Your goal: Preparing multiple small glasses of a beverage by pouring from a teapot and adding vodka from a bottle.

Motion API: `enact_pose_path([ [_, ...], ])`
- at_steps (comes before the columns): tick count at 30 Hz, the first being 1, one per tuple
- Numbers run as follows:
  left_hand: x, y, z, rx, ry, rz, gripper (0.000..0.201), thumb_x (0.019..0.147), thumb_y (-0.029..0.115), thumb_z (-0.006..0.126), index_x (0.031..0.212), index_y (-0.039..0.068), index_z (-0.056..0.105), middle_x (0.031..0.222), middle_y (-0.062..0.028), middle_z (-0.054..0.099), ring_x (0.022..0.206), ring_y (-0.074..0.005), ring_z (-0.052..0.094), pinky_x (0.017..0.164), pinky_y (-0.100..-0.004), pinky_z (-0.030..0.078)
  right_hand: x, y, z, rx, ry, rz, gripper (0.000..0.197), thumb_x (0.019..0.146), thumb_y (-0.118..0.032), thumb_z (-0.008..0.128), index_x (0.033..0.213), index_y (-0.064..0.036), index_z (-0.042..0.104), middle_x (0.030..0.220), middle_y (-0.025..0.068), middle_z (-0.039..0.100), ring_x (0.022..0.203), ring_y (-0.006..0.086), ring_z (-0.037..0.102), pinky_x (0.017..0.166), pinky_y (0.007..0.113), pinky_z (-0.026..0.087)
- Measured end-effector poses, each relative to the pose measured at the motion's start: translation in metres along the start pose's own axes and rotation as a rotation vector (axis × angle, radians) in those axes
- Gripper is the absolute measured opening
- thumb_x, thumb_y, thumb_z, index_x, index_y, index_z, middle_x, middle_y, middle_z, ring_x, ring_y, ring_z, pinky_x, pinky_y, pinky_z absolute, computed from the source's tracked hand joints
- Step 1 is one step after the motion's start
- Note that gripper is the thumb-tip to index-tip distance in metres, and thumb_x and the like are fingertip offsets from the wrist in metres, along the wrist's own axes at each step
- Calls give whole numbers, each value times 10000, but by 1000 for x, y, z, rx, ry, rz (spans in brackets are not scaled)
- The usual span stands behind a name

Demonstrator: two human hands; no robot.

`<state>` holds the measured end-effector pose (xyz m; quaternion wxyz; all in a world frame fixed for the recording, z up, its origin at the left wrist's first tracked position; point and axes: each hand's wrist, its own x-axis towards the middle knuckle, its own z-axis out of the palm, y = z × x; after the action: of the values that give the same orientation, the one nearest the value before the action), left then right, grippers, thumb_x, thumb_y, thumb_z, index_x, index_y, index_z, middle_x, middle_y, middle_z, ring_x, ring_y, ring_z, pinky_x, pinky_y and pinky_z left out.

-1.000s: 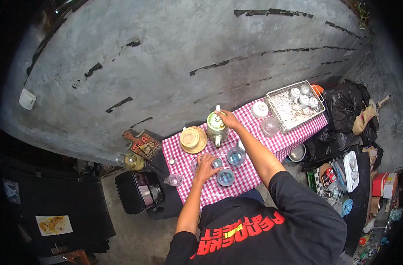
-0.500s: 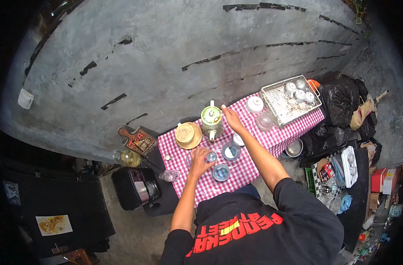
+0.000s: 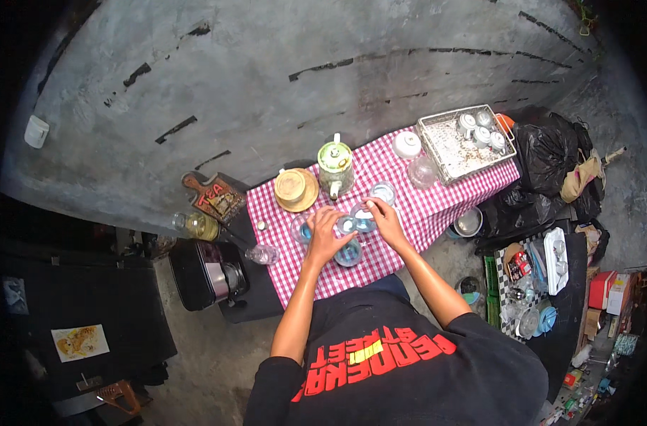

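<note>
Currently, the left hand [image 3: 326,231] curls around 1 small glass [image 3: 347,225]; the right hand [image 3: 384,220] pinches 1 wider glass [image 3: 364,221].

1. You wear a black, short-sleeved fabric T-shirt [image 3: 437,383].
2. Bold red block lettering [image 3: 335,375] crosses it, with a small yellow rectangular mark [image 3: 366,351] among the letters.
3. Your loose black left sleeve [image 3: 272,387] leaves the forearm bare.
4. Dark blue cloth [image 3: 394,285] shows beyond your shirt.

You've 1 teapot [image 3: 335,165]; your side of it, 4+ glasses [image 3: 348,254]; right of it, 1 tray [image 3: 452,153], 4 cups [image 3: 482,135].
</note>
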<state>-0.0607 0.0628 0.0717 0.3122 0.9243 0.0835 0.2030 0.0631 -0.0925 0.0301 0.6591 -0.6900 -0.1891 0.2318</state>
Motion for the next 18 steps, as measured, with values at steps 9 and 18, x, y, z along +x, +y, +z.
enact_pose_path([
  [9, 1, 18, 20, -40, -10, 76, 516, 644, 269, 850, 1093, 82, 679, 1094, -67, 653, 1183, -249, 531, 1045, -425, 288, -36, 10, -7, 384, -174, 316, 393, 1013, -266, 560, 1335, -40, 560, 1190, 80, 628, 1004, 153, 643, 809, 310, 594],
  [18, 17, 30, 28, -192, -76, 75, 581, 711, 238, 832, 1208, 28, 616, 1165, -143, 629, 1170, -331, 553, 1015, -446, 438, -27, 8, -26, 226, -53, 165, 439, 945, -192, 668, 1306, 40, 573, 1209, 147, 636, 1036, 181, 647, 855, 291, 558],
])
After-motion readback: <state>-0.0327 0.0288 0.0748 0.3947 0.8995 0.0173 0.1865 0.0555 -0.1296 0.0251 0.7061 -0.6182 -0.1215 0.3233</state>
